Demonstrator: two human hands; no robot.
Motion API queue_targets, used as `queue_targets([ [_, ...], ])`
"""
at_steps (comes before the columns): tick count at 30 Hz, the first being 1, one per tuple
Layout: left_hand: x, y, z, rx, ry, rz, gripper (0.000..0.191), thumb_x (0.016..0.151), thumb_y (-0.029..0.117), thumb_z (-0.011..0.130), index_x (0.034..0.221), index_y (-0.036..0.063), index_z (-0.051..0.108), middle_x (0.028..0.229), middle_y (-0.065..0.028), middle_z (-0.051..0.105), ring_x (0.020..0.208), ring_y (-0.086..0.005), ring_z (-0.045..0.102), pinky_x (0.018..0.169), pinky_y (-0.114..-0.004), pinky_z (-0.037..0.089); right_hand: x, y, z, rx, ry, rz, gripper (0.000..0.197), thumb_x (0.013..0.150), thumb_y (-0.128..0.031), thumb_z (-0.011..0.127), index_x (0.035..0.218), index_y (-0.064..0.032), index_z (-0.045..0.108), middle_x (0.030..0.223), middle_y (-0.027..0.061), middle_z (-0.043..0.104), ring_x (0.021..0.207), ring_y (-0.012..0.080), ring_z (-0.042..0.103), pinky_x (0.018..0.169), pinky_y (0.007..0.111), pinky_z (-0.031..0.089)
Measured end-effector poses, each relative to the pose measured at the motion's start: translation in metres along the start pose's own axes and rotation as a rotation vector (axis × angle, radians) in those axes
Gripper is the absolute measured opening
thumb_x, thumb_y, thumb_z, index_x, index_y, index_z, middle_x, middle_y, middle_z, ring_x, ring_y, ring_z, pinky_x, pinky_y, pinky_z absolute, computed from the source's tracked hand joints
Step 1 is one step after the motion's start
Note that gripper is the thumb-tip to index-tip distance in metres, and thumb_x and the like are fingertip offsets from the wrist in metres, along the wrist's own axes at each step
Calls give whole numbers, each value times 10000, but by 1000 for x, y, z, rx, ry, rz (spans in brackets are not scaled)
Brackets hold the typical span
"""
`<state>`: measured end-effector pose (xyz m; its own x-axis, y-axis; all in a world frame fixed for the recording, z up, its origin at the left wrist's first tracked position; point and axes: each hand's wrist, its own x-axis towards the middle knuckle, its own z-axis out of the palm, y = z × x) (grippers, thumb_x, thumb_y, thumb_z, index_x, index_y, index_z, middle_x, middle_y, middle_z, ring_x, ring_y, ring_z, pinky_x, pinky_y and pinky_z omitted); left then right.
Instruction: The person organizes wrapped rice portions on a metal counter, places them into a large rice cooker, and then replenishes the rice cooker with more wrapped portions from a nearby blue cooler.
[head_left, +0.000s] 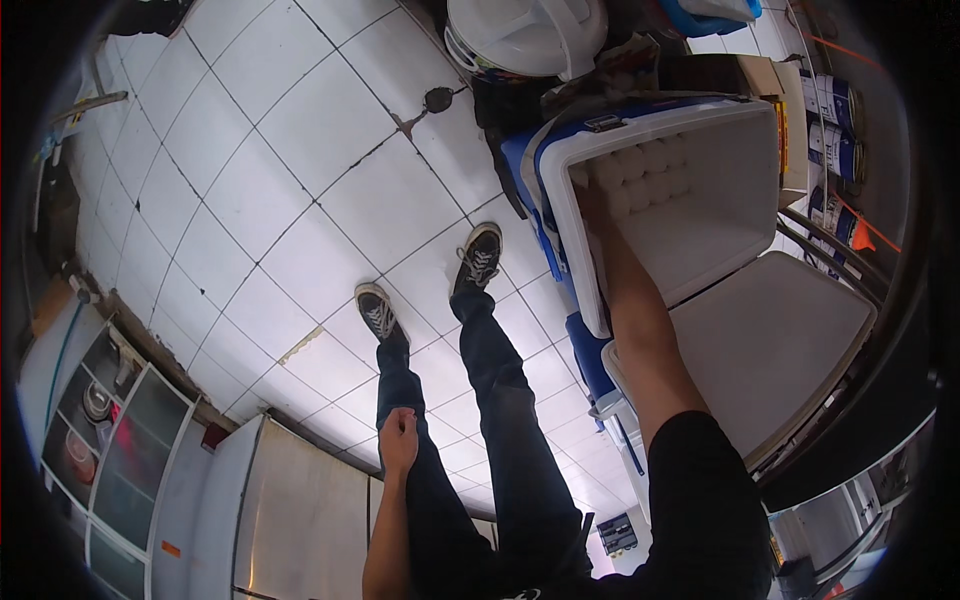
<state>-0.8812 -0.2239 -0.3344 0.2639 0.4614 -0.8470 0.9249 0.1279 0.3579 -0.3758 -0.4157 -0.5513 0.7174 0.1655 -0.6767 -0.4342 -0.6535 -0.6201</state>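
My right arm reaches down into a blue and white cooler box (720, 187) whose lid (780, 345) lies swung back. My right hand (591, 196) is inside, near the box's left wall, beside several pale round objects (645, 176) set in rows. The hand is dark and blurred, so I cannot tell whether it grips anything. My left hand (399, 439) hangs in front of my left thigh, away from the box, with its fingers curled in and nothing visible in it.
White floor tiles (277, 172) lie around my shoes, with a round drain (438, 100) ahead. A white lidded bucket (525, 37) stands beyond the cooler. Cans (829, 157) stand at the right. A glass-fronted cabinet (135, 457) and a metal-fronted cabinet (300, 510) stand at lower left.
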Motion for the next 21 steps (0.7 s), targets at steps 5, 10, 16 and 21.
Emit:
queue_targets([
  [5,-7,0,-6,-52,41,-7,158,924,126,527,955,7,627,795,-94,663,747,-178,639,694,-285,483,-8,3,-15,-397,-123,-552,944,645,-223,863,1414,-71,338,1336,136,449,1220,312,454,1025,398,423],
  [10,1,5,0,-53,24,-16,155,918,129,539,947,3,626,789,-98,662,727,-160,623,670,-287,475,27,9,-12,-73,63,-528,942,598,-105,866,1387,-48,355,1341,145,444,1229,301,452,1037,395,404],
  [16,-4,5,-3,7,52,-9,161,902,133,545,950,6,632,758,-99,654,674,-163,606,629,-292,465,11,-19,37,134,257,-659,923,594,-93,861,1376,-40,374,1324,147,466,1218,292,469,1031,394,408],
  [21,-5,12,-2,-3,41,-21,169,895,137,543,952,6,634,698,-85,617,622,-153,575,597,-296,454,8,-46,38,142,306,-776,908,589,-83,857,1367,-34,391,1310,150,484,1208,284,482,1026,394,411],
])
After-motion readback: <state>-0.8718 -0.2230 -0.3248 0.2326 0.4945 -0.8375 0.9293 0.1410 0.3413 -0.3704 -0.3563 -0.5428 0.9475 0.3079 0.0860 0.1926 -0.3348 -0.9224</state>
